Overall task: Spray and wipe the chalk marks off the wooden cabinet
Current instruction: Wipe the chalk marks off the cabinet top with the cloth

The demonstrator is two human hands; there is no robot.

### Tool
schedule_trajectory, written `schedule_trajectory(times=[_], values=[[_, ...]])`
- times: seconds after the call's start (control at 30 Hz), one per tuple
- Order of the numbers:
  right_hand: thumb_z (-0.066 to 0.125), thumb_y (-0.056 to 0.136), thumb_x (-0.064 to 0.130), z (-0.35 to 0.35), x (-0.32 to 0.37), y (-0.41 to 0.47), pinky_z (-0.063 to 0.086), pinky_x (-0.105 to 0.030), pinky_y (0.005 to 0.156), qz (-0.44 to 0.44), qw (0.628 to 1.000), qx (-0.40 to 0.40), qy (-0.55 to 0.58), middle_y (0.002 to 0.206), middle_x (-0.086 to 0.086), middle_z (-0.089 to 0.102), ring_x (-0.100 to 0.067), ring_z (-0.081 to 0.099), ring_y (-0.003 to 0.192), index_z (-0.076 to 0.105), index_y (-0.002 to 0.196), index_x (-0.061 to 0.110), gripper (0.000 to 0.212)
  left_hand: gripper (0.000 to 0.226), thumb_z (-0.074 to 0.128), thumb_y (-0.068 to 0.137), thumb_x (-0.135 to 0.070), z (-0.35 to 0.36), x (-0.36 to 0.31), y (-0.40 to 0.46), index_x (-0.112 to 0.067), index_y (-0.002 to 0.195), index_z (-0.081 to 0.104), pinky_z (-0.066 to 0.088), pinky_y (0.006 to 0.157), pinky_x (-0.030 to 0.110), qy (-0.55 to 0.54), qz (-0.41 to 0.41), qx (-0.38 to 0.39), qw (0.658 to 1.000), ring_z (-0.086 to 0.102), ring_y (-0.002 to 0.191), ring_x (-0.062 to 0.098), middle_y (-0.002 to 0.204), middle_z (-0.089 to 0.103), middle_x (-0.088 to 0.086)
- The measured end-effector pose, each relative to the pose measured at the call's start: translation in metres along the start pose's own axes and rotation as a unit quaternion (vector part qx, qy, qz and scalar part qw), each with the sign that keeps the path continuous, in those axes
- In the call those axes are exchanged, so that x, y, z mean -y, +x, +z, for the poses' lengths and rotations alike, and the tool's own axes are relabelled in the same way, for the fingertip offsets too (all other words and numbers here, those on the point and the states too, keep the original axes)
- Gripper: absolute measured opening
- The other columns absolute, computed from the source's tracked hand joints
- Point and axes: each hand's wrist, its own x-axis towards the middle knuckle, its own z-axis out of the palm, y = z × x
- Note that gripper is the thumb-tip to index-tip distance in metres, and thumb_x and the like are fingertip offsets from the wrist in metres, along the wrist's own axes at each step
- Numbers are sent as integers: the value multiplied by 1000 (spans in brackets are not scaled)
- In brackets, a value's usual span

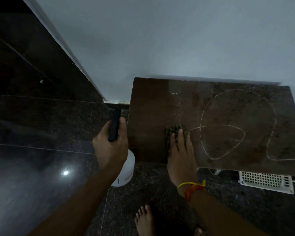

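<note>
Centre-right of frame: wooden cabinet [152, 108] top, chalk marks [201, 123] looping across its right half, not yet wiped. Just left of it, left hand [109, 143] wrapped round the black head of a spray bottle [114, 125], kept off the surface, likely ready for respraying. Right hand [180, 150] pressing flat, fingers straight, on a cloth [174, 129] at the marks' left edge.

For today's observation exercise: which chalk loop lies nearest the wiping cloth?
The small inner loop, enclosed by the big outline; its tail nearly reaches the cloth.
</note>
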Motion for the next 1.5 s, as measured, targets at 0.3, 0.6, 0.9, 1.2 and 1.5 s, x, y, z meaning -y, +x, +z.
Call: schedule_trajectory(times=[0.3, 0.6, 0.9, 1.2, 1.5], values=[[64, 85, 17, 2, -2, -12, 29, -53, 111, -19, 1000, -8, 15, 154, -19, 22, -44, 22, 140, 32, 144, 6, 69, 31, 53, 94, -45, 32, -23, -17, -30, 67, 57, 56, 57, 47, -12, -44, 32, 998, 63, 58, 27, 69, 65, 10], [45, 91, 21, 3, 2, 35, 32, -53, 110, 13, 998, -52, 32, 154, -18, 23, -42, 19, 141, 34, 144, 6, 56, 32, 53, 92, -51, 54, -22, 0, -33, 67, 58, 59, 64, 47, -6, -71, 47, 996, 66, 65, 19, 69, 66, -1], [49, 90, 20, 6, 1, 48, 34, -53, 108, 18, 999, -41, 22, 152, -19, 27, -43, 23, 139, 36, 142, 6, 56, 33, 54, 92, -49, 57, -32, 17, -29, 66, 59, 59, 62, 49, 1, -94, 59, 994, 66, 63, 22, 68, 66, 4], [56, 88, 19, 1, 2, 62, 30, -52, 111, 48, 997, -50, 19, 154, -18, 24, -40, 16, 141, 35, 143, 5, 61, 33, 54, 93, -47, 63, -43, 27, -31, 64, 55, 58, 61, 51, 0, -92, 75, 993, 66, 62, 25, 68, 66, 6], [28, 96, 26, 7, -9, 109, 20, -52, 116, -13, 1000, 0, -12, 157, -18, 11, -41, 4, 144, 22, 148, 7, 56, 34, 54, 93, -47, 73, -49, 43, -29, 64, 56, 59, 63, 51, 1, -89, 83, 993, 65, 60, 24, 66, 65, 4]])
